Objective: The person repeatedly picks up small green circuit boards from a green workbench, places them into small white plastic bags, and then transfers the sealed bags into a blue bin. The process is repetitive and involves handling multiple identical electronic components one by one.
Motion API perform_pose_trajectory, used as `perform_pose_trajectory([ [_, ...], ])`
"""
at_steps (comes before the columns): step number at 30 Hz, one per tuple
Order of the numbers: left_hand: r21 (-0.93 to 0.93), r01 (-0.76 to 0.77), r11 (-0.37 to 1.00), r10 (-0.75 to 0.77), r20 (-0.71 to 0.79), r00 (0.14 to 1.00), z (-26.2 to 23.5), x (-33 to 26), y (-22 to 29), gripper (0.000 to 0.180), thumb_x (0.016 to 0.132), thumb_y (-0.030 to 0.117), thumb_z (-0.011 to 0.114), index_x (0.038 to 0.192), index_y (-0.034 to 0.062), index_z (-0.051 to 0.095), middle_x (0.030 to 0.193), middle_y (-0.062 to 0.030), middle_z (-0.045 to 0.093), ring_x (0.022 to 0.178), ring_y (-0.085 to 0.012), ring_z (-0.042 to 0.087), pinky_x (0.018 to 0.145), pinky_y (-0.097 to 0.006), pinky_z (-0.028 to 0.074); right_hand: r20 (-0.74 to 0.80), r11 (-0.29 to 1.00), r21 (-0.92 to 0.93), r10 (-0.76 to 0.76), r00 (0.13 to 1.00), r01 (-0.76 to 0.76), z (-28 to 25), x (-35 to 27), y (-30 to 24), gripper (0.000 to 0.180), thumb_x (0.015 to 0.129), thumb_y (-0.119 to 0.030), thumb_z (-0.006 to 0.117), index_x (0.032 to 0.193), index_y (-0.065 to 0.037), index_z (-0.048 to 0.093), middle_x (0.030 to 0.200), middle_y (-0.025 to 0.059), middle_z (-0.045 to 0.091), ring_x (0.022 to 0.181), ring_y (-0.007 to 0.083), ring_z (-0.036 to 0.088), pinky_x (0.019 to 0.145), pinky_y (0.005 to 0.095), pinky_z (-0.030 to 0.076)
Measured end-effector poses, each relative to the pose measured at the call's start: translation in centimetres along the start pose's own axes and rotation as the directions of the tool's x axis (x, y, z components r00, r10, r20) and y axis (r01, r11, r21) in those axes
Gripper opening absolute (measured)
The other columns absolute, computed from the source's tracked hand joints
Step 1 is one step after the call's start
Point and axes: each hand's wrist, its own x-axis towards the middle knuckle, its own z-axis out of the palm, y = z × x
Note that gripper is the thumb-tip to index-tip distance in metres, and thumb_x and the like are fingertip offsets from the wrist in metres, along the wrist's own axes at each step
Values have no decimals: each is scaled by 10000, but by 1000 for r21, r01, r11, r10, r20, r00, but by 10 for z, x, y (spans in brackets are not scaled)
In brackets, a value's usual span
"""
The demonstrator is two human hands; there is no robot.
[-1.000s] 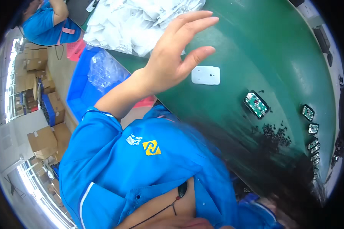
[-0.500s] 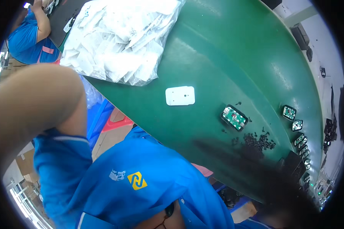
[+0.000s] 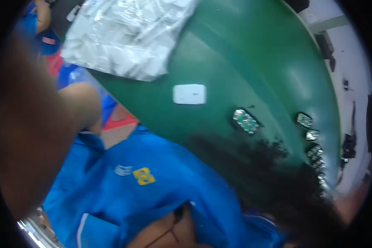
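Note:
My left arm (image 3: 84, 101) is bent up close at the left side, its forearm a large brown blur; the hand itself is out of sight. My right hand does not show either; a blurred skin-toned patch (image 3: 353, 202) at the lower right rim is too unclear to name. On the green table (image 3: 235, 78) lies a white, flat rectangular plastic cover (image 3: 189, 94). To its right sits a green circuit board (image 3: 246, 121) in a black case. Small black screw-like pieces (image 3: 277, 149) are heaped nearby, partly behind a dark blur. Neither hand visibly touches any of these.
A large clear bag of white plastic parts (image 3: 120, 45) covers the far left of the table. Several more cased boards (image 3: 304, 120) line the right edge. Another person's arm (image 3: 42, 18) shows at the top left. Blue and red items (image 3: 122, 118) stand beside the table edge.
The view has shifted and blurred, so the table things appear slightly higher and more to the left. My left forearm now blurs further down the left side. Nothing on the table has visibly been moved.

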Motion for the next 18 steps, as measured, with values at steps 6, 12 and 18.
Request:
perform_pose_trajectory([
  [6, 440, 309, 843, -204, -269, 941, -4, -99, 4, 358, 859, -13, 541, 1204, -78, 471, 1147, -229, 569, 1027, -285, 573, 848, -353, 465, 563, 993, 63, -115, 818, 97, 87, -31, 43, 200, 783, 24, 632, 953, -71, 679, 898, 76, 600, 855, 209, 561, 730, 303, 454],
  [12, 729, 425, 536, -731, 150, 666, 29, -160, -10, 515, 687, 108, 732, 1172, 66, 564, 1158, -131, 540, 1039, -311, 524, 894, -386, 438, 762, 978, 153, -24, 647, -144, 102, -22, 73, 243, 765, 31, 630, 967, -92, 685, 857, 67, 576, 835, 228, 551, 697, 335, 462],
  [18, 876, 241, 418, -798, 227, 558, 45, -154, -16, 528, 674, 225, 703, 1151, 48, 561, 1033, -78, 532, 946, -247, 520, 818, -364, 460, 806, 973, 179, -228, 546, 143, 115, -18, 73, 232, 742, 64, 629, 933, -61, 667, 846, 80, 571, 848, 240, 563, 717, 333, 479],
])
